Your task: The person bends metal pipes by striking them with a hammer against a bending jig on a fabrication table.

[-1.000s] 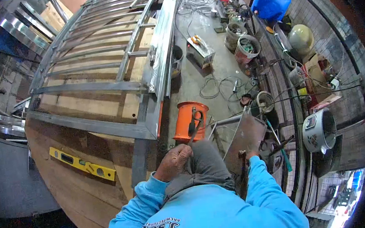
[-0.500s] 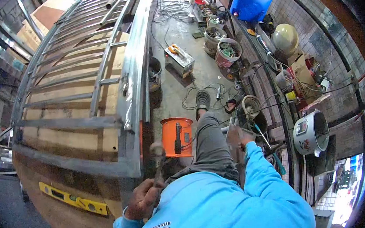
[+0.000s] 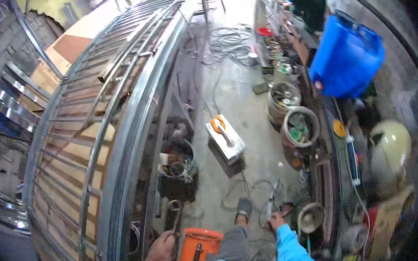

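My left hand (image 3: 161, 250) is closed around the handle of what looks like a hammer (image 3: 174, 207), its rounded head pointing up and away from me. Just right of this hand stands an orange cylinder (image 3: 188, 253) with a black handle on its side. My right hand (image 3: 277, 220) hangs low beside my leg, fingers closed. A narrow pale grey thing (image 3: 269, 208) shows at its fingertips, too blurred to name. Near that hand a cable (image 3: 230, 195) lies looped on the floor around my shoe (image 3: 244, 206).
On the left, a long metal grille frame (image 3: 103, 130) lies over wooden boards. A silver box with an orange handle (image 3: 227, 138) stands in the aisle. Buckets of scraps (image 3: 299, 128) line the right side, beneath a blue jerrycan (image 3: 348, 59) and a cream helmet (image 3: 391, 150). Coiled cable (image 3: 228, 43) lies farther ahead.
My view has tilted up and shifted forward along the aisle. The yellow spirit level has nearly left the view. My left hand still holds the hammer; my right hand stays low by my leg.
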Available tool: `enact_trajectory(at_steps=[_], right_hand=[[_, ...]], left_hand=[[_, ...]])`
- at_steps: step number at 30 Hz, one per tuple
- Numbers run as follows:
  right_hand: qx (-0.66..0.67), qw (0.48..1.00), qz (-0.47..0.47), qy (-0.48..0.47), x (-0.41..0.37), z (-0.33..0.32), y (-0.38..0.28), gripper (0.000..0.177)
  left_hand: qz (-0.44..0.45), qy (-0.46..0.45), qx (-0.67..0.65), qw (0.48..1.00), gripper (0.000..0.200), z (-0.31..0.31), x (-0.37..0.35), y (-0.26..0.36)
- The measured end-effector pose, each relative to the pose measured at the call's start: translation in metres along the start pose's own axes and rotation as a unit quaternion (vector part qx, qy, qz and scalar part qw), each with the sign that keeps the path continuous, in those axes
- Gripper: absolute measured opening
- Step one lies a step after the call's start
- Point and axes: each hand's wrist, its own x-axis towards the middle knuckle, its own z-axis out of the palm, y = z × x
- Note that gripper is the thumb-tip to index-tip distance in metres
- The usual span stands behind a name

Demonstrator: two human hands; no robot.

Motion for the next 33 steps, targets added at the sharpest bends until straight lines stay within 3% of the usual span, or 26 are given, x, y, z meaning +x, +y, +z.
enact_trajectory(at_steps=[2,3,4,5,8,10,12,15,19,24,26,28,29,30,31,32,33], right_hand=[[-0.081,0.989,0.099,-0.08,0.029,-0.008,0.023,0.067],[-0.1,0.994,0.036,0.022,0.039,0.006,0.056,0.04],[-0.092,0.992,0.082,0.018,0.045,0.01,0.075,0.031],[-0.084,0.991,0.106,0.014,0.05,0.0,0.059,0.031],[-0.043,0.993,0.114,0.002,0.08,-0.052,-0.042,0.03],[-0.035,0.995,0.094,0.013,0.095,-0.091,-0.096,0.029],[-0.026,0.997,0.073,0.024,0.101,-0.127,-0.143,0.028],[-0.017,0.997,0.06,0.04,0.105,-0.168,-0.196,0.027],[-0.001,0.997,0.055,0.053,0.121,-0.21,-0.234,0.025],[0.025,0.994,0.074,0.071,0.139,-0.283,-0.25,0.023],[0.019,0.996,0.055,0.06,0.172,-0.311,-0.27,0.022],[0.028,0.998,-0.036,0.05,0.284,-0.324,-0.265,0.025],[-0.096,0.991,-0.077,0.06,0.301,-0.342,-0.354,0.028],[-0.094,0.987,-0.102,0.087,0.348,-0.349,-0.399,0.032],[-0.094,0.981,-0.127,0.114,0.395,-0.356,-0.444,0.035],[-0.099,0.968,-0.192,0.129,0.443,-0.364,-0.485,0.036],[0.023,0.981,-0.18,0.064,0.546,-0.358,-0.469,0.036]], left_hand=[[-0.012,-0.077,0.01,0.997,0.027,0.017,0.059,-0.036],[-0.099,-0.08,-0.01,0.992,0.029,0.027,0.084,-0.052],[-0.183,-0.082,-0.034,0.979,0.031,0.035,0.104,-0.066],[-0.264,-0.084,-0.062,0.959,0.032,0.037,0.123,-0.071],[-0.296,-0.132,0.187,0.927,0.035,-0.003,0.182,-0.06],[-0.177,-0.146,0.313,0.921,0.03,-0.046,0.215,-0.061],[-0.068,-0.045,0.352,0.932,0.03,-0.053,0.212,-0.124],[-0.035,-0.099,0.374,0.922,0.025,-0.071,0.217,-0.113],[0.044,-0.063,0.348,0.934,0.017,-0.057,0.207,-0.142],[-0.096,-0.171,0.309,0.931,0.026,-0.052,0.226,-0.131],[-0.241,-0.183,0.23,0.925,0.033,-0.02,0.222,-0.166],[-0.419,-0.327,0.165,0.831,0.044,-0.01,0.269,-0.169],[-0.466,-0.324,0.178,0.804,0.046,0.007,0.292,-0.173],[-0.525,-0.291,0.172,0.781,0.047,0.049,0.298,-0.205],[-0.547,-0.373,0.121,0.739,0.055,0.09,0.311,-0.252],[-0.494,-0.397,0.083,0.769,0.069,0.123,0.33,-0.283],[-0.497,-0.326,0.096,0.798,0.074,0.127,0.375,-0.259]])
